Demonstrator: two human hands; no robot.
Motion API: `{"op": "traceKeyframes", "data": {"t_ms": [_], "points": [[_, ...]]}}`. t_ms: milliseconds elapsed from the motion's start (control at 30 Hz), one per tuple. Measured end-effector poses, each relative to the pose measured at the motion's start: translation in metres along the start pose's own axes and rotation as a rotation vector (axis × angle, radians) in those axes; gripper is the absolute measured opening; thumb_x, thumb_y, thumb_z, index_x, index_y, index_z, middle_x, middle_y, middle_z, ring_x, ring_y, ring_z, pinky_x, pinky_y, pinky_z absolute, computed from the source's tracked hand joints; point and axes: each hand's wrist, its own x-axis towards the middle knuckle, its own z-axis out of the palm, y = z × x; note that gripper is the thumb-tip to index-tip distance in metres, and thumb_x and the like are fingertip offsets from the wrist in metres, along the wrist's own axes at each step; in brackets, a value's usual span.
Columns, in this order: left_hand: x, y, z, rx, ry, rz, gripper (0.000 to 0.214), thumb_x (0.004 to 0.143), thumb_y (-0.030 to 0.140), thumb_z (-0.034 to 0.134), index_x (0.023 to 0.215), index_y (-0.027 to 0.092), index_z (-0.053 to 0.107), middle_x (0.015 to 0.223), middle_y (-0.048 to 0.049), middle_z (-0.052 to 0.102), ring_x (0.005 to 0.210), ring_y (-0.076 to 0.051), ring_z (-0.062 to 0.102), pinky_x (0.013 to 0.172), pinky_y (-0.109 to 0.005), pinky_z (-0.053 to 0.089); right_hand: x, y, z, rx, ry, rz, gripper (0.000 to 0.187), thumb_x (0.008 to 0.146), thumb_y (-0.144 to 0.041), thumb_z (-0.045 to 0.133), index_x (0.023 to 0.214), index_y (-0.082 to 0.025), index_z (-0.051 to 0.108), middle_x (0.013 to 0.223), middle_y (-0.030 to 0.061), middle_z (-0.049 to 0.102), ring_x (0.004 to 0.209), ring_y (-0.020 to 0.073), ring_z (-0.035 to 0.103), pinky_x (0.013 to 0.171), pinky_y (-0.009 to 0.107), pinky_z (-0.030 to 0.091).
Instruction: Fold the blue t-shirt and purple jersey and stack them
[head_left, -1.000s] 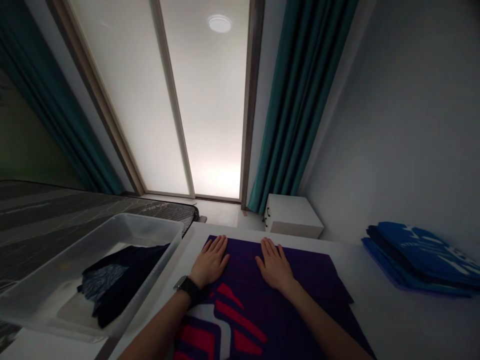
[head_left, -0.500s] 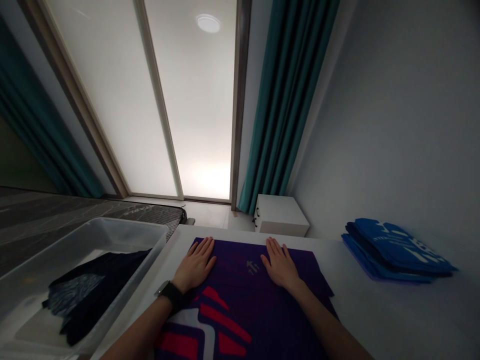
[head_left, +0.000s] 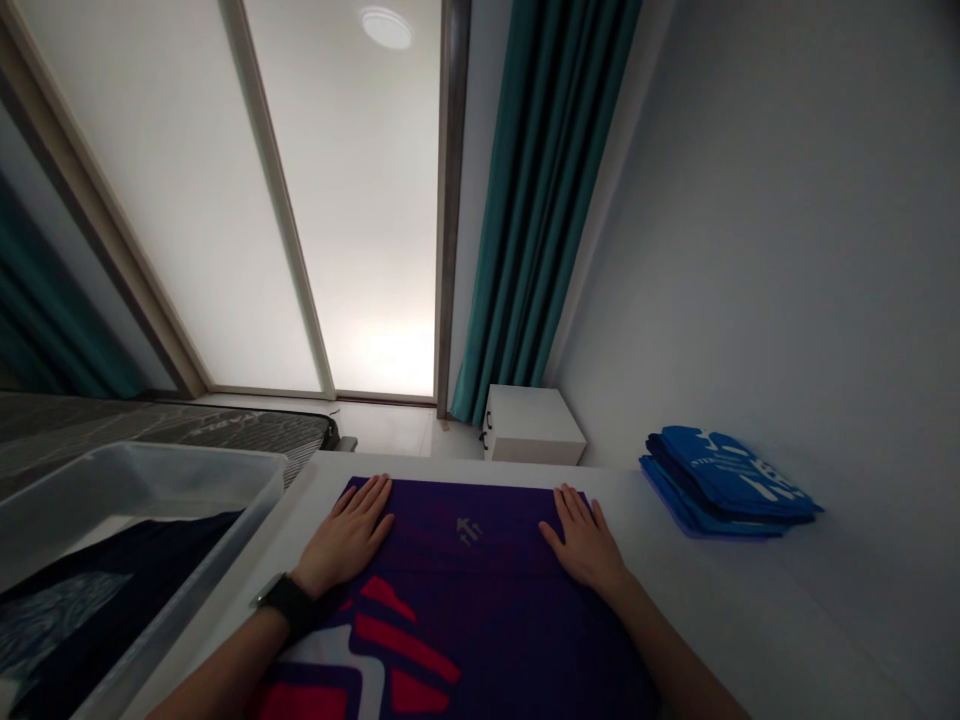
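**Narrow passage on the left, wider room on the right**

The left hand [head_left: 345,535] has only a strip of white table [head_left: 259,550] between it and the rim of a clear plastic bin [head_left: 187,452]; the right hand [head_left: 586,535] has a broad stretch of tabletop before the folded blue garments [head_left: 724,485], which sit against the wall [head_left: 750,250].

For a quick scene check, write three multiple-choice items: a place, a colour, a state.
1. Where is the folded blue stack? A) on the white table, at the right B) in a drawer C) on the floor
2. What colour, mainly, is the cloth under the left hand? A) green B) purple C) yellow
3. How does the right hand lie? A) flat, fingers spread, on the cloth B) clenched in a fist C) raised off the cloth

1 A: it lies on the tabletop.
2 B: purple fills it.
3 A: palm and fingers lie flat.
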Motion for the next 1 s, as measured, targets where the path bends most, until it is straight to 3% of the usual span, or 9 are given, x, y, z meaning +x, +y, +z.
{"op": "traceKeyframes", "data": {"t_ms": [433, 1000], "points": [[0.001, -0.002, 0.0, -0.002, -0.022, 0.004, 0.058, 0.1, 0.044, 0.027, 0.15, 0.015, 0.034, 0.155, -0.0082, 0.035, 0.143, -0.024, 0.033, 0.115, -0.045, 0.027, -0.005, 0.01, 0.004, 0.0, 0.043, 0.026, 0.073, 0.096, -0.057, 0.021, 0.153, -0.011, 0.023, 0.16, 0.0081, 0.017, 0.148, 0.023, 0.011, 0.119, 0.048, 0.007], [0.011, -0.009, -0.007, -0.053, -0.093, -0.018, 0.057, 0.1, 0.043, 0.03, 0.15, 0.015, 0.034, 0.156, -0.0074, 0.032, 0.144, -0.023, 0.029, 0.117, -0.042, 0.024, 0.012, 0.012, 0.012, -0.04, 0.051, 0.022, 0.072, 0.096, -0.055, 0.019, 0.153, -0.012, 0.023, 0.16, 0.0073, 0.019, 0.148, 0.0223, 0.013, 0.118, 0.05, 0.009]]}}
